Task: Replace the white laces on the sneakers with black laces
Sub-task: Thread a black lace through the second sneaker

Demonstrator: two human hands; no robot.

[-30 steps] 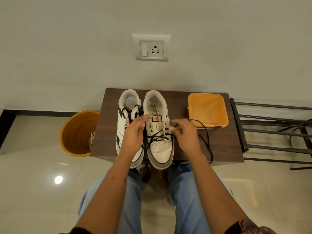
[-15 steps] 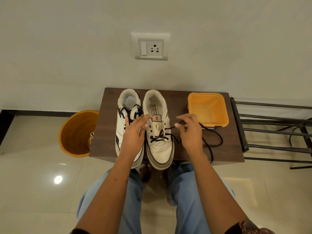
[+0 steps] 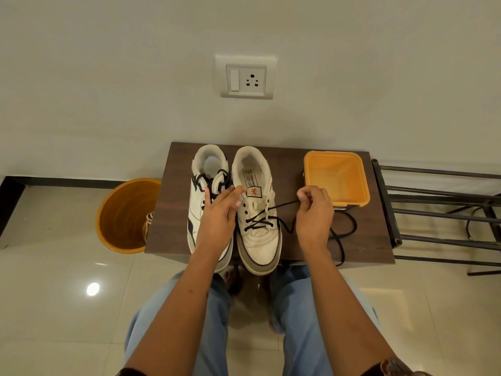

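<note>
The person wears light blue jeans (image 3: 298, 321) on both legs, running from 6 o'clock upward. Forearms are bare. A dark sleeve edge (image 3: 130, 372) shows at 7 o'clock, and a dark patterned sleeve (image 3: 393, 369) with reddish-brown motifs at 5 o'clock.

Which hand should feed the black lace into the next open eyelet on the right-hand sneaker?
Right. The right hand already pinches the black lace, drawn taut from the right-hand sneaker. The left hand holds nothing, fingers extended toward its tongue, so it probably serves better steadying the shoe.
</note>
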